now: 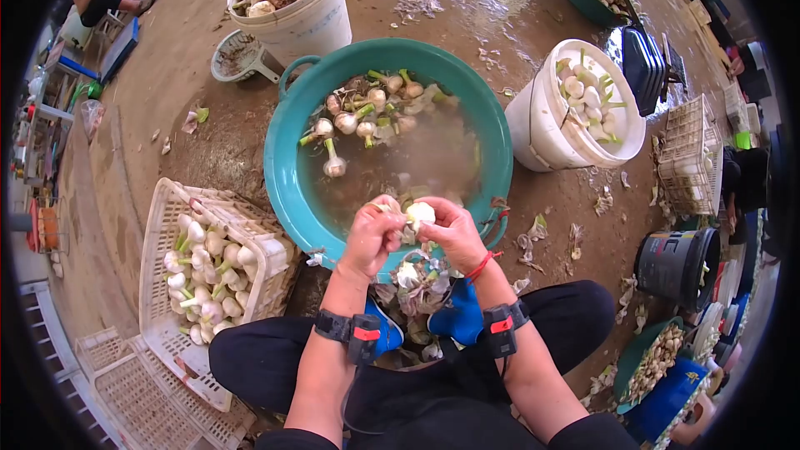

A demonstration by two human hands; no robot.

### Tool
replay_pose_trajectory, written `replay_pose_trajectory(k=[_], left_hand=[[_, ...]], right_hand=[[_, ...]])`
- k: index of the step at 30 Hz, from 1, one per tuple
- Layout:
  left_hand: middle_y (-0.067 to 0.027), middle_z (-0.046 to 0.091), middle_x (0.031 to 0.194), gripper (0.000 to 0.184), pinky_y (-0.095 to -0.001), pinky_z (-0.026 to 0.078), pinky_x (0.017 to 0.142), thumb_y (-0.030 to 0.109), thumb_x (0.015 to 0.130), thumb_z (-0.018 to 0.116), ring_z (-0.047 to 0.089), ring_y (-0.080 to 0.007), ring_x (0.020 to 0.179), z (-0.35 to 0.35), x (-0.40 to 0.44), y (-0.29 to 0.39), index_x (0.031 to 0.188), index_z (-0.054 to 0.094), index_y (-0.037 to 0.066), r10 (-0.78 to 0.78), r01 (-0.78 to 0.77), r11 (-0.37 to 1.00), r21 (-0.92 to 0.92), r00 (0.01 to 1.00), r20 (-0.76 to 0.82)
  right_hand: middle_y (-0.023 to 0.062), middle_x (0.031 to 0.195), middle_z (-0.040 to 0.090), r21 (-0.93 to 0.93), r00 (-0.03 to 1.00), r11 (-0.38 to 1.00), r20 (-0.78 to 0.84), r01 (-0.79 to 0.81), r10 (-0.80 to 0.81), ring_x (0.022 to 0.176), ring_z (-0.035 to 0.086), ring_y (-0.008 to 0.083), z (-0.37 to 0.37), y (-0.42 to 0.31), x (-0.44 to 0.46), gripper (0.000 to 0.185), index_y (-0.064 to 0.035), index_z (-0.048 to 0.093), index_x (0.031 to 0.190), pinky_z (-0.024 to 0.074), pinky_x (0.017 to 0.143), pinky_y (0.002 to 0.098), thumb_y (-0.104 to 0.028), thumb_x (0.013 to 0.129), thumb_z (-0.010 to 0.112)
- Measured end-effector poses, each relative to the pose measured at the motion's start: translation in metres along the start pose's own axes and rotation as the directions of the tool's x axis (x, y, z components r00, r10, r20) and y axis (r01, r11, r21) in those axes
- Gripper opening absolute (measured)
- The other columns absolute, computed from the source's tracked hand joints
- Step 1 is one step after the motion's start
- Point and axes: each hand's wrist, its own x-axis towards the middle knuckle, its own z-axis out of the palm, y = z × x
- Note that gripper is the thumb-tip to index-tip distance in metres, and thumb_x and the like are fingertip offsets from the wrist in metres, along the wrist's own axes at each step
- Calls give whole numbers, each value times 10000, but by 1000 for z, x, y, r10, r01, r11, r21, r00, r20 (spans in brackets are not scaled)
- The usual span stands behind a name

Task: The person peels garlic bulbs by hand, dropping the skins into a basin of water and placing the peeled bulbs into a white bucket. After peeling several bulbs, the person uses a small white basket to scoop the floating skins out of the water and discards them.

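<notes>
The left hand (373, 235) and right hand (455, 232) pinch one white garlic bulb (421, 213), perhaps half-peeled, above one green basin (282, 158).

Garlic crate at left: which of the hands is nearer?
Left. The left hand is over the near part of the green tub, to the right of the crate; the right hand is farther right, beside the left one.

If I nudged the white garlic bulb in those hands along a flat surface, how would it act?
The garlic bulb would probably roll, as its visible side is rounded. It is likely light, being small beside the right hand. It may be slippery: its surface looks smooth, and murky water lies in the teal basin below.
</notes>
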Motion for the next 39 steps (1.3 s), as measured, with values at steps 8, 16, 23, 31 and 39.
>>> replay_pose_trajectory(k=[8,16,23,31,39], left_hand=[[10,605,830,227,-185,453,630,45,803,599,558,-67,716,13,-13,3,1028,582,18,152,-128,960,251,985,-81],[-2,608,780,93,-196,457,594,84,819,639,540,-56,666,-7,0,-10,884,610,23,231,-146,899,412,959,-164],[-15,605,785,113,-201,464,623,113,847,616,546,-65,683,3,-11,-8,887,608,7,201,-189,921,340,980,0],[-73,648,828,221,-264,490,646,102,825,629,613,-140,740,8,-17,3,1017,622,-7,224,-186,902,389,973,-55],[-131,641,879,157,-321,500,659,105,777,639,630,-263,755,21,-19,4,902,661,13,407,-114,417,902,911,-73]], right_hand=[[56,1020,596,81,998,995,41,-50,46,864,585,120,4,-4,-2,449,-25,481,1227,500,718,253,-38,795,603],[80,1095,564,226,969,962,224,-152,101,910,593,158,3,-1,-10,427,-34,457,1249,505,766,284,-89,832,535],[78,1066,580,455,985,879,148,-147,88,947,591,179,-1,-4,-9,328,-44,493,1167,491,789,315,-179,868,506],[82,1034,603,429,987,891,125,-148,104,926,600,174,-10,2,-4,330,-23,529,1138,510,767,323,-160,846,599],[91,1018,604,353,987,925,-22,-139,157,903,604,178,8,-9,-6,271,-13,544,1116,529,759,335,-145,880,567]])
